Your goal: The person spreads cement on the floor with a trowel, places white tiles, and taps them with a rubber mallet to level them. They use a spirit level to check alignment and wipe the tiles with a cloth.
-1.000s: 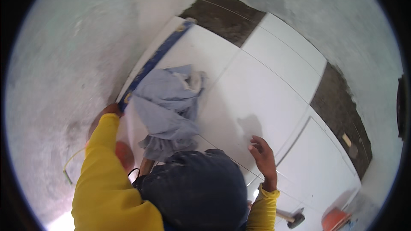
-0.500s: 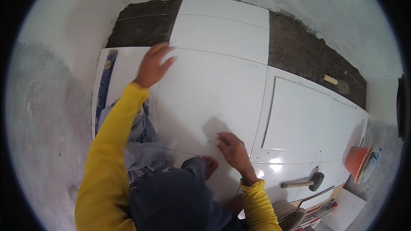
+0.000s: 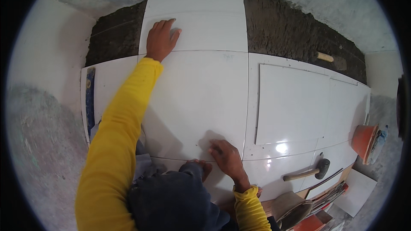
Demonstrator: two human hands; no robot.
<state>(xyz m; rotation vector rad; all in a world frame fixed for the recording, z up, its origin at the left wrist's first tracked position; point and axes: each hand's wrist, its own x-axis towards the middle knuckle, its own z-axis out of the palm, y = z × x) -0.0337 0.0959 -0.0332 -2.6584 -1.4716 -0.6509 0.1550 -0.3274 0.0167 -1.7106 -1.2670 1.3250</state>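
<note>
My left hand (image 3: 162, 40) is open, its fingers bent and spread over the left part of a white tile (image 3: 205, 21) at the far side. That tile lies between two dark strips of mortar. My right hand (image 3: 227, 157) hovers near the front edge of a large white floor tile (image 3: 201, 94), its shadow falling on the tile. Its fingers are loosely curled with a gap at the thumb, and nothing shows in them. Dark clothing on a bent knee (image 3: 167, 199) sits between my arms, below the right hand.
Rough mortar (image 3: 287, 30) borders the far tile. On it lies a wooden handle (image 3: 324, 57). At the right are a loose tile (image 3: 295, 107), a rubber mallet (image 3: 308, 174), an orange bucket (image 3: 363, 141) and several tools (image 3: 329, 199). A blue straight bar (image 3: 90, 98) lies at the left.
My left hand has moved from the near tile's far edge up onto the far tile. My right hand stays near the front edge. The view has shifted slightly.
</note>
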